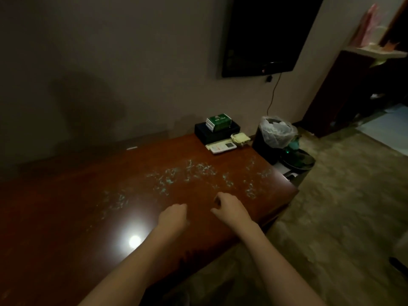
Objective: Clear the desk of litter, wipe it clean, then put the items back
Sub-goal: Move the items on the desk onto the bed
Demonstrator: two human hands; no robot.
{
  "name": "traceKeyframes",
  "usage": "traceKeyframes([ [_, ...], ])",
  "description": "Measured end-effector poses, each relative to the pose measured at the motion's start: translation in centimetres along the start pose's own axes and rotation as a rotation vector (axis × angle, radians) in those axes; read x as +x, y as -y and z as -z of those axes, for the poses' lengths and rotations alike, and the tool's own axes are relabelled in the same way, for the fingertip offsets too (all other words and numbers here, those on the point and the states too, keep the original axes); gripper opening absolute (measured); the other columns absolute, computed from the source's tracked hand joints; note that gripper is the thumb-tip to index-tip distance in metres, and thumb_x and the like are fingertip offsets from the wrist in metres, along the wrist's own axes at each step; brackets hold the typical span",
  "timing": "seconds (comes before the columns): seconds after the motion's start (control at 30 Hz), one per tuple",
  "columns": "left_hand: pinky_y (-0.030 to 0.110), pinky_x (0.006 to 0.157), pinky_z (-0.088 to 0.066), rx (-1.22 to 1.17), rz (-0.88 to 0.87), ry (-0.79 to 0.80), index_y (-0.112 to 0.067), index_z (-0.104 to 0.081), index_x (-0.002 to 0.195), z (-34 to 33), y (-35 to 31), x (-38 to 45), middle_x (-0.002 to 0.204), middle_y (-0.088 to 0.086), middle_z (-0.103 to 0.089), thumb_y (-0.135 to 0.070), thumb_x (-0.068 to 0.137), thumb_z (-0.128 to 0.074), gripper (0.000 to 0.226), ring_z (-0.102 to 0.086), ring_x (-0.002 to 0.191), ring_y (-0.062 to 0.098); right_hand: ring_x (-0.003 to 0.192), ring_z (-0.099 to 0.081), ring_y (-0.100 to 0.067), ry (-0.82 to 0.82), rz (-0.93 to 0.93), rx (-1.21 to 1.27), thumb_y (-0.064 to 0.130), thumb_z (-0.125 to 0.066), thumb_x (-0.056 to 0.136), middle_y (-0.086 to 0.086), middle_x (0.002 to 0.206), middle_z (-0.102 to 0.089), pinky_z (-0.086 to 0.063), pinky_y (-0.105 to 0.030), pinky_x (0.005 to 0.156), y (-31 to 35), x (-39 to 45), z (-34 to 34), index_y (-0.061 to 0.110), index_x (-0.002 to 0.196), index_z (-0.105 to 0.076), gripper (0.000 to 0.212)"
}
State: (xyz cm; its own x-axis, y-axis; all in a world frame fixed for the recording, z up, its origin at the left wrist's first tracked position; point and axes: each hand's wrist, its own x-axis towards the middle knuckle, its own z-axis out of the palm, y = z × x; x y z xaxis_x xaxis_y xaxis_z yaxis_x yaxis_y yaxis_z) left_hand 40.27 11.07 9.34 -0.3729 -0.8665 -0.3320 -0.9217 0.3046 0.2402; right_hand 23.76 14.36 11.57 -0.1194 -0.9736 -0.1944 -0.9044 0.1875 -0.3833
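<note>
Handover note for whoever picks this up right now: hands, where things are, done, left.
Left hand and right hand: both over the desk near its front edge, fingers curled under; cannot tell if either holds anything.
Litter: pale scraps scattered across the middle and right of the desk.
Items: dark box with green packs on top, white remote, at the far right corner.
Lined bin on the floor beside that corner.
Done: nothing evident. Left: clear scraps, wipe, reset items.

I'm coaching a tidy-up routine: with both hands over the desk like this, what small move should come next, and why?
Probably sweep the right hand through the pale scraps toward the desk's right edge, since the lined bin stands just beyond it and neither hand holds anything.
</note>
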Motion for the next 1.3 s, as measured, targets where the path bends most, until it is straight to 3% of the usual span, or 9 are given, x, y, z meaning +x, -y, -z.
traceKeyframes([
  [0.2, 0.028, 0.065, -0.039, -0.074, -0.003, -0.044, -0.009, -0.052, 0.112, 3.6, -0.9, 10.0, 0.093, 0.002, -0.054, -0.013, 0.094, -0.046, 0.02, -0.048, 0.078, 0.017, 0.105, -0.058, -0.019, 0.028, -0.02, -0.048, 0.025, -0.06, 0.092, -0.005, 0.118, -0.059, -0.052, -0.031, 0.086, -1.7, 9.3, 2.2, 0.013, 0.12, -0.056, 0.03],
  [0.4, 0.028, 0.066, -0.043, -0.079, -0.055, -0.11, -0.013, -0.05, 0.121, 7.9, -3.9, 18.3, 0.11, 0.005, -0.058, -0.012, 0.093, -0.048, 0.029, -0.053, 0.087, 0.017, 0.106, -0.056, -0.02, 0.018, -0.13, 0.002, 0.023, -0.06, 0.092, -0.005, 0.116, -0.057, -0.05, -0.032, 0.086, -5.6, 14.5, 5.4, 0.012, 0.117, -0.056, 0.028],
  [0.63, 0.032, 0.072, -0.048, -0.12, -0.03, -0.009, -0.014, -0.053, 0.115, 5.5, -6.5, 25.0, 0.112, 0.005, -0.059, -0.019, 0.093, -0.05, 0.023, -0.057, 0.093, 0.021, 0.106, -0.056, -0.017, -0.025, -0.135, 0.051, 0.023, -0.064, 0.089, -0.002, 0.119, -0.058, -0.048, -0.028, 0.087, -9.4, 22.0, 9.3, 0.014, 0.119, -0.057, 0.032],
  [0.73, 0.031, 0.07, -0.044, -0.137, 0.023, 0.008, -0.014, -0.053, 0.114, 5.3, -7.1, 28.0, 0.112, 0.006, -0.058, -0.022, 0.094, -0.05, 0.022, -0.057, 0.096, 0.021, 0.101, -0.056, -0.015, -0.034, -0.099, 0.069, 0.022, -0.064, 0.089, -0.003, 0.118, -0.059, -0.046, -0.025, 0.081, -11.0, 26.8, 10.7, 0.013, 0.12, -0.057, 0.033],
  [0.87, 0.032, 0.067, -0.04, -0.168, 0.161, -0.072, -0.01, -0.053, 0.108, 7.1, -7.3, 33.5, 0.108, 0.009, -0.06, -0.026, 0.096, -0.044, 0.022, -0.054, 0.087, 0.023, 0.096, -0.058, -0.018, 0.032, -0.01, 0.098, 0.02, -0.063, 0.09, -0.007, 0.114, -0.062, -0.041, -0.024, 0.073, -13.6, 34.1, 11.2, 0.007, 0.117, -0.059, 0.03],
  [1.0, 0.033, 0.07, -0.041, -0.254, 0.296, -0.141, -0.01, -0.051, 0.11, 9.7, -8.3, 39.0, 0.108, 0.01, -0.059, -0.041, 0.099, -0.037, 0.036, -0.056, 0.096, 0.027, 0.104, -0.058, -0.024, 0.108, 0.046, 0.111, 0.02, -0.062, 0.09, -0.01, 0.112, -0.062, -0.042, -0.027, 0.077, -16.4, 40.7, 11.9, 0.005, 0.114, -0.059, 0.028],
  [1.1, 0.039, 0.082, -0.045, -0.293, 0.348, -0.193, -0.009, -0.047, 0.119, 11.4, -9.2, 43.5, 0.118, 0.014, -0.056, -0.047, 0.099, -0.034, 0.045, -0.053, 0.106, 0.032, 0.103, -0.057, -0.023, 0.144, 0.085, 0.112, 0.022, -0.061, 0.091, -0.009, 0.114, -0.061, -0.044, -0.03, 0.079, -18.1, 44.4, 12.5, 0.007, 0.118, -0.057, 0.031],
  [1.3, 0.047, 0.1, -0.037, -0.191, 0.336, -0.204, -0.011, -0.023, 0.146, 14.6, -10.7, 51.8, 0.142, 0.018, -0.039, -0.062, 0.093, -0.032, 0.073, -0.037, 0.128, 0.035, 0.1, -0.058, -0.02, 0.135, 0.118, 0.146, 0.021, -0.059, 0.092, -0.007, 0.112, -0.061, -0.049, -0.031, 0.082, -21.0, 49.4, 13.2, 0.009, 0.115, -0.058, 0.025],
])
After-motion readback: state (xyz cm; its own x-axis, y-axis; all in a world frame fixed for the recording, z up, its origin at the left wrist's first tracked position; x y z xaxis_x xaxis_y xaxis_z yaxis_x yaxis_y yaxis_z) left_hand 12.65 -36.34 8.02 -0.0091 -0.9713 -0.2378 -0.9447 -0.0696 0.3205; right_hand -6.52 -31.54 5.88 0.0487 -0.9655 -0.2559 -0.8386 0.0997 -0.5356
